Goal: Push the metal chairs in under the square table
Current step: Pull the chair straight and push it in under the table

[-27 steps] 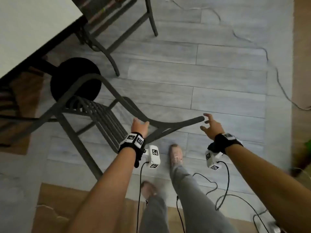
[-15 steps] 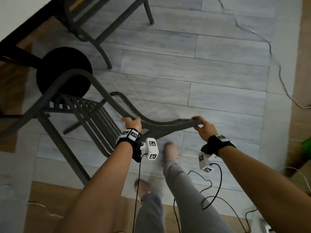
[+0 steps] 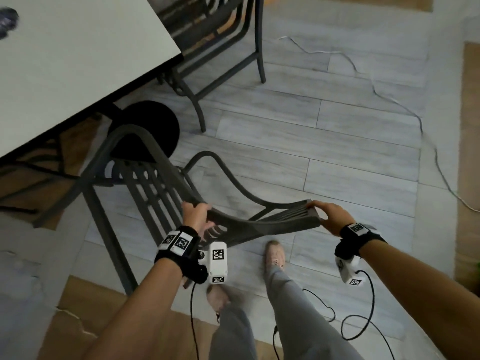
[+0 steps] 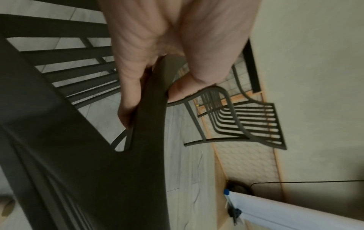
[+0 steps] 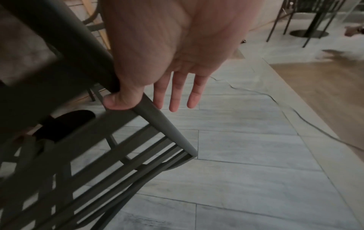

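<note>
A dark metal slatted chair (image 3: 155, 183) stands at the corner of the white square table (image 3: 78, 61), its back toward me. My left hand (image 3: 196, 213) grips the top rail (image 4: 149, 124) near its left end, thumb and fingers wrapped round it (image 4: 138, 80). My right hand (image 3: 328, 216) holds the rail's right end (image 5: 163, 124). Its thumb hooks under the rail while three fingers (image 5: 174, 93) stretch straight past it. A second metal chair (image 3: 220, 35) sits partly under the table's far side and also shows in the left wrist view (image 4: 242, 121).
The table's round black base (image 3: 145, 126) lies on the floor just beyond the chair seat. A thin cable (image 3: 389, 100) snakes over the grey tiles at right. My feet (image 3: 275, 255) stand behind the chair, and wrist cables (image 3: 358, 320) hang beside my legs.
My right hand, which was open beside the rail's end, has come onto it and taken hold. The left hand has kept its grip. More of the table top now shows.
</note>
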The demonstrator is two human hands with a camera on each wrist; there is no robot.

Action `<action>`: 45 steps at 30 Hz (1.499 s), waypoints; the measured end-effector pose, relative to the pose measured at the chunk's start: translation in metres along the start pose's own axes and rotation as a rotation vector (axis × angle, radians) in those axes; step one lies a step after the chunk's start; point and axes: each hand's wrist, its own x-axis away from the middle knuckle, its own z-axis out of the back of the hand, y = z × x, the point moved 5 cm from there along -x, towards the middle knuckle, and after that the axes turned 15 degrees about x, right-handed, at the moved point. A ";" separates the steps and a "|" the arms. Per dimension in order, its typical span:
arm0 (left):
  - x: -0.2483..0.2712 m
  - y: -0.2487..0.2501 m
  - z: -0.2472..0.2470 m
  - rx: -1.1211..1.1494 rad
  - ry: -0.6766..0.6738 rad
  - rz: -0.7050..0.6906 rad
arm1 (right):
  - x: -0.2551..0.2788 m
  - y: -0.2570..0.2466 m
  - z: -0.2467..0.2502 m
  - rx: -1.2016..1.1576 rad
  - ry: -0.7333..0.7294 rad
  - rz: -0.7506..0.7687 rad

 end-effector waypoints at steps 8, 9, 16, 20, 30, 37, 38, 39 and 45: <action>0.059 0.032 0.134 0.118 -0.123 -0.003 | 0.033 -0.056 -0.015 0.155 -0.021 0.032; 0.066 0.035 0.150 0.119 -0.135 -0.001 | 0.037 -0.066 -0.020 0.163 -0.028 0.057; 0.094 0.050 0.237 0.097 -0.236 -0.011 | 0.079 -0.143 -0.025 0.207 0.077 0.240; 0.097 0.069 0.276 0.130 -0.226 -0.037 | 0.088 -0.189 0.006 0.103 0.258 0.367; 0.089 0.116 0.361 0.246 -0.346 -0.098 | 0.126 -0.327 0.131 0.258 0.557 0.555; 0.060 0.109 0.388 0.168 -0.334 -0.017 | 0.169 -0.382 0.145 0.504 0.620 0.627; 0.056 0.108 0.392 0.130 -0.327 -0.005 | 0.173 -0.387 0.141 0.519 0.613 0.630; 0.052 0.106 0.395 0.082 -0.324 0.008 | 0.176 -0.392 0.135 0.530 0.612 0.630; 0.042 0.090 0.412 -0.095 -0.244 0.192 | 0.198 -0.412 0.094 0.509 0.664 0.649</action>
